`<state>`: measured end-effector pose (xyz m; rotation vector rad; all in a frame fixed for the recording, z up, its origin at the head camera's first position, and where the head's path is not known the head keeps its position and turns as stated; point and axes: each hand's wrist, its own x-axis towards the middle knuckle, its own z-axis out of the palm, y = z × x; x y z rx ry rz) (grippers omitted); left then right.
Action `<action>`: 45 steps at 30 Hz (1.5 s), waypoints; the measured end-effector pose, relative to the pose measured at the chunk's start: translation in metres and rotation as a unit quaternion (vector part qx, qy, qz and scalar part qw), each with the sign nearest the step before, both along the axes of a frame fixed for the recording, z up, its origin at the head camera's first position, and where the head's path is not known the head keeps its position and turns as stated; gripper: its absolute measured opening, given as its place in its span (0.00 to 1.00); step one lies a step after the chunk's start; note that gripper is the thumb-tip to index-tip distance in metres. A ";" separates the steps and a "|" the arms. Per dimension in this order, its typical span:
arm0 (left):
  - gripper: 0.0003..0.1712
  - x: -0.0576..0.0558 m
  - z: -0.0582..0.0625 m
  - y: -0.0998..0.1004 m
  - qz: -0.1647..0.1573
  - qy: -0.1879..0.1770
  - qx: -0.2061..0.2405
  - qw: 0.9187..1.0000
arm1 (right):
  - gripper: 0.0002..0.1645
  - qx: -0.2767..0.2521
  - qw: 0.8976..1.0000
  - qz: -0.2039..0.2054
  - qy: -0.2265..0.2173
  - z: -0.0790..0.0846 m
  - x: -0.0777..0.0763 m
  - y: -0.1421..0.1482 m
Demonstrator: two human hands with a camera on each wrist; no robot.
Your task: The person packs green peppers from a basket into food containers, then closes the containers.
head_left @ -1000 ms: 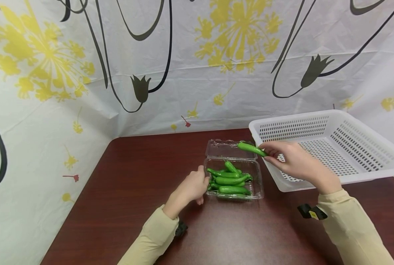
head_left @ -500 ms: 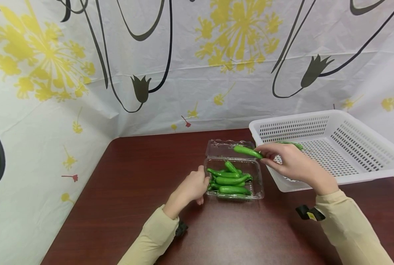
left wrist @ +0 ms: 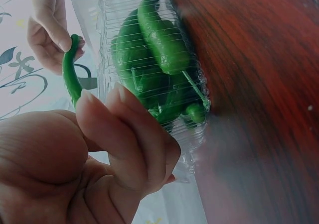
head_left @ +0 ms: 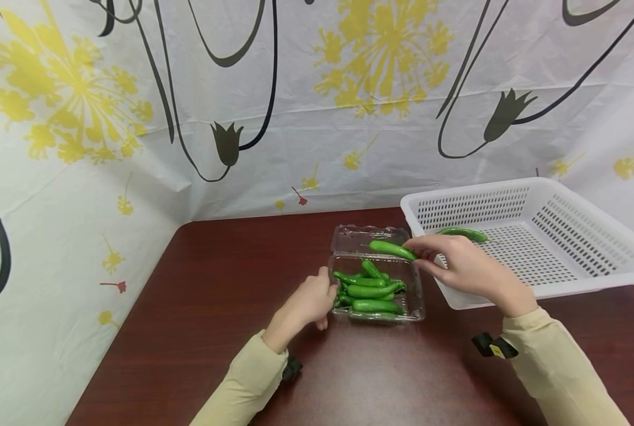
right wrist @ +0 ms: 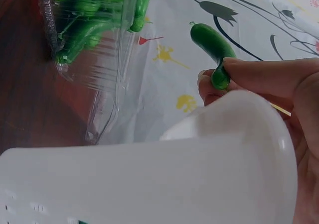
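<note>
My right hand (head_left: 463, 266) pinches a green chili pepper (head_left: 391, 249) by one end, between thumb and fingers. The pepper points left, above the hinge side of an open clear plastic clamshell container (head_left: 415, 296). Several more green peppers (head_left: 372, 290) lie heaped in that container. At its left side, my left hand (head_left: 307, 299) grips the edge with curled fingers; the left wrist view shows the fingers (left wrist: 134, 139) against the clear wall. A single green pepper (head_left: 464, 234) rests inside the white perforated basket (head_left: 604, 284), partly behind my right hand.
The basket stands at the right of the dark red-brown table (head_left: 231, 284), close beside the container. The clamshell's lid (head_left: 348, 239) lies folded back toward the rear. A patterned white cloth (head_left: 295, 148) hangs behind the table and along its left.
My right hand has moved left and slightly toward me with the pepper, from the basket's edge to over the container. The pepper in the basket has come into view. My left hand stays put.
</note>
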<state>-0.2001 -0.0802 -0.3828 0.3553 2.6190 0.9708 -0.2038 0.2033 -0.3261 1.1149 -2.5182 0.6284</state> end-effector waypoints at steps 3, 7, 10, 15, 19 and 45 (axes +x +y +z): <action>0.33 0.000 0.000 0.000 0.000 0.002 -0.004 1.000 | 0.18 0.008 1.000 -0.001 0.000 -0.002 0.000 -0.002; 0.32 0.000 0.000 0.000 0.000 0.005 -0.006 1.000 | 0.18 0.008 1.000 -0.002 -0.006 -0.003 0.001 -0.005; 0.32 0.000 -0.001 0.000 0.000 0.004 -0.006 1.000 | 0.18 0.006 1.000 -0.003 -0.020 -0.003 0.002 -0.008; 0.32 0.000 -0.001 0.000 0.001 0.001 -0.005 1.000 | 0.18 0.001 1.000 0.004 -0.031 -0.004 0.003 -0.011; 0.32 0.000 0.000 0.000 0.001 0.001 -0.006 1.000 | 0.19 -0.006 0.999 0.021 -0.028 -0.005 0.003 -0.013; 0.34 0.001 0.002 0.001 0.002 -0.006 -0.009 1.000 | 0.20 -0.001 0.999 0.045 -0.001 -0.019 0.001 -0.025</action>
